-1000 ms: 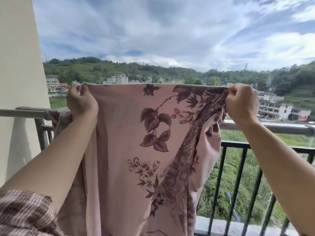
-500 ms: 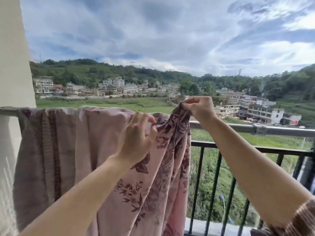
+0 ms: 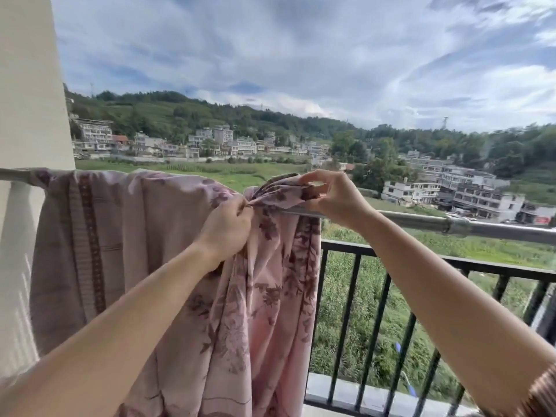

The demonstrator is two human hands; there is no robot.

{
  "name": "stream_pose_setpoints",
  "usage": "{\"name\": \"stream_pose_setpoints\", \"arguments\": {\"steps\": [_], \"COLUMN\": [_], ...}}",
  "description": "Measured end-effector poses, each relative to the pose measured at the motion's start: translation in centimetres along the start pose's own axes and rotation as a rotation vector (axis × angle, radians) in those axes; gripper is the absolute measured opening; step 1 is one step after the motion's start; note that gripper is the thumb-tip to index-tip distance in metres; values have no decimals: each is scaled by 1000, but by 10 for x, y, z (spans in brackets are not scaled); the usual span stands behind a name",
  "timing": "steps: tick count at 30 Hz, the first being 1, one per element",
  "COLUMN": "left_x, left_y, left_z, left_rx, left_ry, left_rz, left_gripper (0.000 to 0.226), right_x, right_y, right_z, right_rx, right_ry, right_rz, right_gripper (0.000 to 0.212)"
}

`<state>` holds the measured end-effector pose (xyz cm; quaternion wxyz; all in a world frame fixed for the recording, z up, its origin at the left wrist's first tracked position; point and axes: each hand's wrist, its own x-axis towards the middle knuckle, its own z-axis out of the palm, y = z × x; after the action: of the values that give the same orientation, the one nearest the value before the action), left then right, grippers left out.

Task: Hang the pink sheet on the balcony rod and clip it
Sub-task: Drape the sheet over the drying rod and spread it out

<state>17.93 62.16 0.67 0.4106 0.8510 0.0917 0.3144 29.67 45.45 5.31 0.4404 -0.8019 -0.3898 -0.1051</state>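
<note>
Sheet hangs draped over the rod, bunched at its right edge. Left grip clenches the gathered cloth; right grip pinches the top fold above the rod. Soft and light, it probably slides easily; best held at the edge near the rod.

Matt pink cloth sheet drapes over smooth, shiny metal rod; below the rod, black painted metal railing.

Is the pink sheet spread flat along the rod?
No, the pink sheet is bunched up where the left hand and right hand grip it.
</note>
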Motion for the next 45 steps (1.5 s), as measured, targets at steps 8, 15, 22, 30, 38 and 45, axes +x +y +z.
{"name": "stream_pose_setpoints", "arguments": {"steps": [8,15,22,30,38,45], "left_x": [66,101,105,121,126,92], "left_y": [-27,-62,-99,-111,-106,-110], "left_z": [-100,-158,-165,-184,-168,-150], "left_rx": [-212,-169,177,264,140,323], "left_ry": [272,421,404,462,474,612], "left_rz": [-45,-111,-103,-90,-94,198], "left_gripper": [33,17,17,25,31,21], "right_x": [42,41,26,25,32,30], "right_y": [-31,-82,-68,-84,-86,-71], "right_z": [47,100,195,180,126,154], "right_rx": [-257,-50,-188,81,818,-75], "right_ry": [-32,93,-339,-195,-218,-313], "right_rz": [-11,-203,-15,-7,107,5], "right_gripper": [16,7,50,28,19,21]}}
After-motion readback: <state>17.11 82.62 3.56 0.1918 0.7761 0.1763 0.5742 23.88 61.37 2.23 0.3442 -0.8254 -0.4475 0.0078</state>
